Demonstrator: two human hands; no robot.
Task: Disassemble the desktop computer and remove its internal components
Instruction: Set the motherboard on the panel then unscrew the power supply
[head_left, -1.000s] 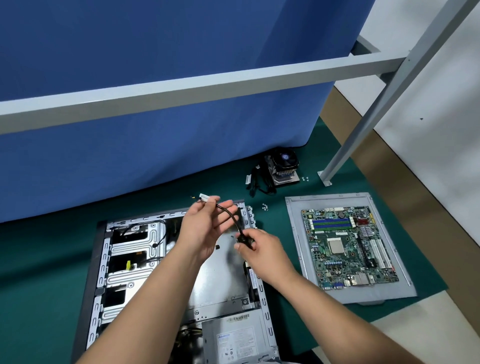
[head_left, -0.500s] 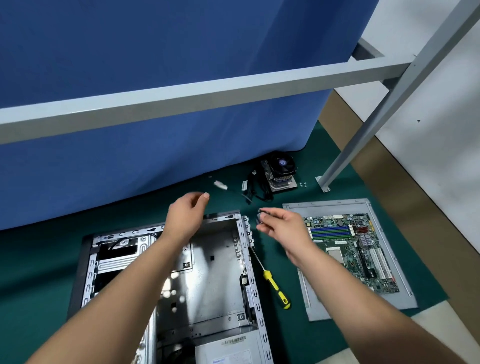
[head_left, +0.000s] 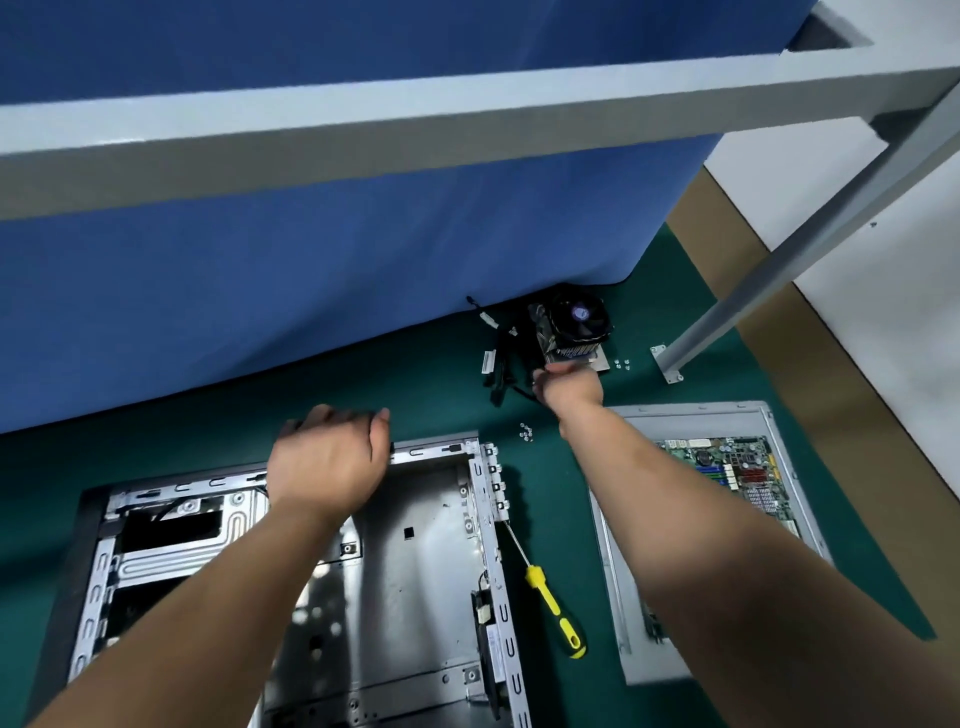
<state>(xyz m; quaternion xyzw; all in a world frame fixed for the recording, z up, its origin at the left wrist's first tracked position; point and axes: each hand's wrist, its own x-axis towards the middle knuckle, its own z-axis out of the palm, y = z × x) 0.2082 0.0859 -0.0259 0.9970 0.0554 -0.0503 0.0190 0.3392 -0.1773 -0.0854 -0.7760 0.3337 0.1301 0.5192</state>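
Right hand (head_left: 570, 385) now at cables (head_left: 500, 364); case (head_left: 415, 545) gutted.

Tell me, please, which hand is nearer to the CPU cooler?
Right. The right hand reaches just in front of the CPU cooler; the left hand rests at the computer case's far edge.

Bright, even overhead light; no hard shadows. Soft shadow right of case (head_left: 395, 545) on mat (head_left: 441, 384). Diffuse glare and blotchy reflections on case floor. Motion blur on left hand (head_left: 327, 462) and right hand (head_left: 569, 387); fingers smeared. Wide-angle bowing of beam (head_left: 467, 124) and strut (head_left: 810, 249). Forearms near bottom edge stretched, soft.
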